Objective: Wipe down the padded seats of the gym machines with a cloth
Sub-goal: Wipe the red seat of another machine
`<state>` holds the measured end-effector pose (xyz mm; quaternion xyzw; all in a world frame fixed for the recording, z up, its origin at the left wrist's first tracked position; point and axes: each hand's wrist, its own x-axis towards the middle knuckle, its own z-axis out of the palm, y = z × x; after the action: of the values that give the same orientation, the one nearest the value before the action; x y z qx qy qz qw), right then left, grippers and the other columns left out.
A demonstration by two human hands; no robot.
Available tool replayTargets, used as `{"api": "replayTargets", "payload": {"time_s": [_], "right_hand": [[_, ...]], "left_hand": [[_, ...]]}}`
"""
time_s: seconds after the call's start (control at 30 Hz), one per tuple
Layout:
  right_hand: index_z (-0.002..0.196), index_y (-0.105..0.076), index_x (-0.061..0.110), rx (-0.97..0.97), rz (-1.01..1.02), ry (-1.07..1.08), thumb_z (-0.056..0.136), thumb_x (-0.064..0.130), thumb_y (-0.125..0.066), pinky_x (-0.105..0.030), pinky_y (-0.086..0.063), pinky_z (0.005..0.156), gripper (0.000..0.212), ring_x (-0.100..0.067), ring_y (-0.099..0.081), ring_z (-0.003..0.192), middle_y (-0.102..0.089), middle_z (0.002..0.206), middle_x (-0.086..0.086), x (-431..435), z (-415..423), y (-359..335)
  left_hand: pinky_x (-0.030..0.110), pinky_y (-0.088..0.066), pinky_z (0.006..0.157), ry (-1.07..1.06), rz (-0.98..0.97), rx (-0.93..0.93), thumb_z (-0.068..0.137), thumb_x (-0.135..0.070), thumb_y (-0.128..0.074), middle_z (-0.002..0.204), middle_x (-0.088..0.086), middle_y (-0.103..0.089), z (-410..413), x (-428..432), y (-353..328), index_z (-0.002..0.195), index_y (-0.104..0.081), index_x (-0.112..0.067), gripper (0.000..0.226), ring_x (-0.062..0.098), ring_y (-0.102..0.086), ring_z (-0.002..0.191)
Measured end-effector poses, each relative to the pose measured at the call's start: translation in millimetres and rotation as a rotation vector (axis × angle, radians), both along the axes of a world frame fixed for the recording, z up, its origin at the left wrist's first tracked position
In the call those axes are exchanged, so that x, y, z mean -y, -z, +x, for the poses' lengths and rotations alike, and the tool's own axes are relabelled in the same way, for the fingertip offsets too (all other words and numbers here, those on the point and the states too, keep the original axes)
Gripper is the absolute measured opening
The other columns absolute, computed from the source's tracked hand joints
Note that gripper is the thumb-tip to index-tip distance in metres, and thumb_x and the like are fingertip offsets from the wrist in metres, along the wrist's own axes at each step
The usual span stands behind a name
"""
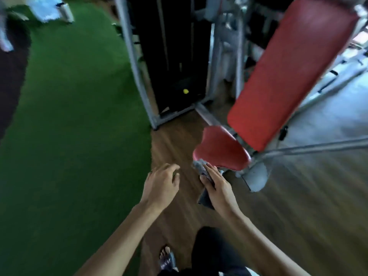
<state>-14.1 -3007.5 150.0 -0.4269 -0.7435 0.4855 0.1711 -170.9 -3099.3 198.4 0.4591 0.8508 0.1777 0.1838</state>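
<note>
Fingers curled round a grey cloth (199, 166), the right hand (218, 189) holds its upper end at the near edge of the red padded seat (221, 149), centre right of the frame (motion blurs the scene). The left hand (161, 184) hovers just beside, loosely curled, holding nothing. A red backrest (288, 76) rises at upper right; green turf (69, 116) fills the left.
</note>
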Motion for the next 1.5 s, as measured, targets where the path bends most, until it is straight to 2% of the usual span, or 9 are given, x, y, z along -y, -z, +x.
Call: {"api": "replayTargets", "payload": {"time_s": [0.2,0.43,0.67,0.83,1.0,1.13,1.23,1.33,1.5], "right_hand": [[0.143,-0.049,0.021,0.025,-0.08,0.394,0.1,0.026,-0.054,-0.029,-0.022,0.12,0.044,-0.009,-0.026,0.146,-0.043,0.151,0.009,-21,-19,37],[0.14,-0.052,0.013,0.079,-0.293,0.736,0.099,0.022,-0.056,-0.011,-0.018,0.11,0.042,-0.014,-0.03,0.145,-0.047,0.148,-0.001,-75,-62,131],[0.146,-0.046,0.016,0.142,-0.322,0.837,0.102,0.028,-0.05,-0.031,-0.019,0.121,0.045,-0.016,-0.015,0.15,-0.034,0.157,0.003,-122,-128,255],[0.146,-0.043,0.016,0.256,-0.145,0.919,0.104,0.033,-0.042,-0.05,-0.023,0.12,0.045,-0.019,-0.007,0.151,-0.027,0.159,0.002,-143,-175,329],[0.151,-0.036,0.017,0.464,-0.047,1.02,0.106,0.027,-0.044,-0.049,-0.02,0.121,0.047,-0.018,0.0,0.153,-0.021,0.162,0.002,-138,-214,351],[0.155,-0.025,0.026,0.685,-0.021,1.025,0.104,0.047,-0.031,-0.052,-0.018,0.12,0.055,-0.025,0.0,0.153,-0.016,0.164,0.004,-142,-231,359],[0.156,-0.019,0.03,0.748,-0.049,1.096,0.102,0.055,-0.017,-0.052,-0.01,0.122,0.059,-0.024,0.003,0.153,-0.011,0.164,0.007,-170,-214,367],[0.156,-0.018,0.026,0.713,-0.102,1.23,0.104,0.051,-0.021,-0.05,-0.004,0.123,0.058,-0.024,0.005,0.152,-0.009,0.165,0.006,-183,-215,366],[0.155,-0.026,0.021,0.816,0.027,1.021,0.105,0.044,-0.029,-0.05,-0.015,0.121,0.055,-0.028,-0.006,0.152,-0.019,0.163,0.0,-141,-244,362]], "left_hand": [[0.038,-0.047,0.096,0.372,-0.04,0.026,0.096,-0.021,-0.052,0.118,-0.005,-0.065,-46,-102,39,0.118,-0.065,-0.023,0.026,0.018,-0.059,0.112],[0.035,-0.045,0.092,0.564,-0.198,0.074,0.092,-0.013,-0.054,0.11,0.005,-0.068,-82,-205,146,0.111,-0.069,-0.017,0.024,0.026,-0.058,0.107],[0.037,-0.05,0.091,0.676,-0.239,0.132,0.095,-0.015,-0.052,0.119,0.004,-0.066,-114,-287,282,0.12,-0.067,-0.017,0.029,0.023,-0.062,0.106],[0.037,-0.044,0.103,0.803,-0.151,0.221,0.098,-0.013,-0.046,0.131,0.004,-0.056,-138,-331,366,0.125,-0.06,-0.015,0.03,0.021,-0.052,0.122],[0.047,-0.027,0.118,1.05,0.051,0.098,0.1,-0.027,-0.04,0.149,0.009,-0.045,-149,-380,421,0.136,-0.055,-0.013,0.042,0.029,-0.034,0.142],[0.046,-0.005,0.121,1.159,0.094,0.041,0.103,-0.039,-0.032,0.159,0.005,-0.031,-144,-407,443,0.147,-0.043,-0.02,0.05,0.028,-0.018,0.15],[0.047,-0.003,0.122,1.196,0.129,-0.012,0.104,-0.04,-0.028,0.161,0.004,-0.026,-146,-410,450,0.151,-0.035,-0.022,0.051,0.028,-0.014,0.151],[0.046,0.001,0.122,1.221,0.087,-0.058,0.104,-0.042,-0.022,0.163,0.001,-0.018,-147,-410,450,0.154,-0.026,-0.024,0.053,0.026,-0.007,0.152],[0.047,0.003,0.123,1.235,0.041,-0.097,0.104,-0.044,-0.016,0.165,-0.001,-0.011,-146,-411,448,0.156,-0.018,-0.026,0.055,0.024,-0.002,0.152]]}}
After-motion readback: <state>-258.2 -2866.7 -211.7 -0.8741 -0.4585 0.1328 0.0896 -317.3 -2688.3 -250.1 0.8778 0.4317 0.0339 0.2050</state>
